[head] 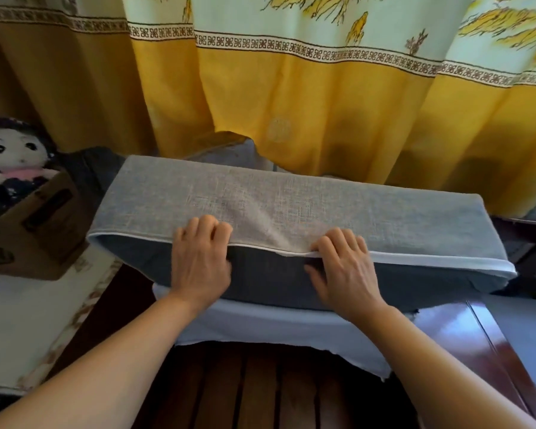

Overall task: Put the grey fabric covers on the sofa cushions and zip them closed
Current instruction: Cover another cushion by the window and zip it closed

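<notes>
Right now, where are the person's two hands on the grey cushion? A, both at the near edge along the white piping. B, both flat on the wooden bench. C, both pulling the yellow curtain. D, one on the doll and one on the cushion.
A: the left hand and right hand both sit on the cushion, fingers curled over its white piping.

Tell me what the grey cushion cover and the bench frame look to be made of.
Grey cushion cover: coarse woven cloth, linen-like, matte; the criss-cross threads show. Bench frame: dark reddish wood, probably varnished; it reflects light glossily.
</notes>
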The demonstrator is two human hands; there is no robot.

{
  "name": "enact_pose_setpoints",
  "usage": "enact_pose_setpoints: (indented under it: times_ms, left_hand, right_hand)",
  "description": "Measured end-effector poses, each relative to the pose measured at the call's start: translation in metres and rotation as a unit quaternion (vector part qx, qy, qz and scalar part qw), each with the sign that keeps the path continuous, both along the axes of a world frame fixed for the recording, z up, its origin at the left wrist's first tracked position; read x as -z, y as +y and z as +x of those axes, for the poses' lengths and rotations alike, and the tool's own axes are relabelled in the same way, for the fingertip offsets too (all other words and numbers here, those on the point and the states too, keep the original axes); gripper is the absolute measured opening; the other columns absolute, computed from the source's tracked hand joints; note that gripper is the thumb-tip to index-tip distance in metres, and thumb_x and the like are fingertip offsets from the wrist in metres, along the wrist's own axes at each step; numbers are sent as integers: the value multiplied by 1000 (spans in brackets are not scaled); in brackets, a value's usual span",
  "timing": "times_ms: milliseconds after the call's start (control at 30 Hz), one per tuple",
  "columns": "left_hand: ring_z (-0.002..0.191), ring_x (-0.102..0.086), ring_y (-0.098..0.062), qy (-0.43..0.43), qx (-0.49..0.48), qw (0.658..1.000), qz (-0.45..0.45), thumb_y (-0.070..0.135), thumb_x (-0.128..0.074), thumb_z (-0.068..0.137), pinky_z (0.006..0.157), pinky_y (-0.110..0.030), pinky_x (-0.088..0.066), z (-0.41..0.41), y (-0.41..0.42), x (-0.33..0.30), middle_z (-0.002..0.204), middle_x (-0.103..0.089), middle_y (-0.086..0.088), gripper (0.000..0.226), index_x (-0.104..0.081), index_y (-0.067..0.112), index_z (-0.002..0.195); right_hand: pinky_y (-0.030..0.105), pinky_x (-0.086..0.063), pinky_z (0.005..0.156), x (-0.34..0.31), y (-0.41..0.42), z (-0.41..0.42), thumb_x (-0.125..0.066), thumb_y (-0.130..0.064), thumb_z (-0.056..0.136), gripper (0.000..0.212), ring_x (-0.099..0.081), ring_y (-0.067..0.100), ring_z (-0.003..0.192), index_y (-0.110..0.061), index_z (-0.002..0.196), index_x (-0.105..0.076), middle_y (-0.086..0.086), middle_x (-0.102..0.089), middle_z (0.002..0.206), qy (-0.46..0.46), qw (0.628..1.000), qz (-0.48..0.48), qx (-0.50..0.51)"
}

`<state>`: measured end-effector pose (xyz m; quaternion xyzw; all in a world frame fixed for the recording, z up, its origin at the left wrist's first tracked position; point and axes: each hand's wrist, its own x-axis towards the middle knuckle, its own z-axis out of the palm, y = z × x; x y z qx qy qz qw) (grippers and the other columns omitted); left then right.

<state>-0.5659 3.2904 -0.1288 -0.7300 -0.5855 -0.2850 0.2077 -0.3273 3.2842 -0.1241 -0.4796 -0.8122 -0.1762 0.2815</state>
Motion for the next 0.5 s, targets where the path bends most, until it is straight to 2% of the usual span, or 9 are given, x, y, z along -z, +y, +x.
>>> enact_pose_setpoints:
  times_ms: [100, 167, 367, 500]
  left_hand:
    - [88, -48, -26, 13, 114, 993, -40, 27, -77, 56, 73, -40, -38, 62, -6, -1, 97, -50, -5, 50, -49, 16, 95]
    - [88, -50, -25, 22, 146, 987, -66, 37, -84, 52, 72, -38, -40, 110, -5, -8, 98, -52, -5, 60, -50, 17, 97]
    - [75, -53, -26, 79, 185, 977, -76, 10, -87, 45, 59, -33, -37, 226, -3, -23, 84, -56, -6, 51, -58, 13, 87]
    - [65, -54, -26, 108, 197, 973, -49, -4, -80, 40, 54, -27, -27, 274, -2, -25, 74, -58, -6, 48, -58, 11, 81]
  right_hand:
    - [35, -39, 71, 0, -15, 52, -49, -17, 74, 13, -49, 24, 78, -11, 84, -56, 6, -54, 87, -4, 999, 2, 43]
    - [34, -35, 73, 1, -20, 92, -44, -13, 71, 16, -49, 26, 77, -11, 82, -56, 7, -54, 84, -4, 996, 15, 93]
    - [35, -32, 71, 0, -23, 194, -51, 2, 65, 15, -50, 31, 72, -10, 74, -54, 9, -53, 76, 0, 971, 61, 233]
    - [35, -32, 67, -1, -22, 233, -57, 1, 58, 18, -53, 32, 68, -9, 71, -52, 8, -55, 74, 27, 966, 48, 251]
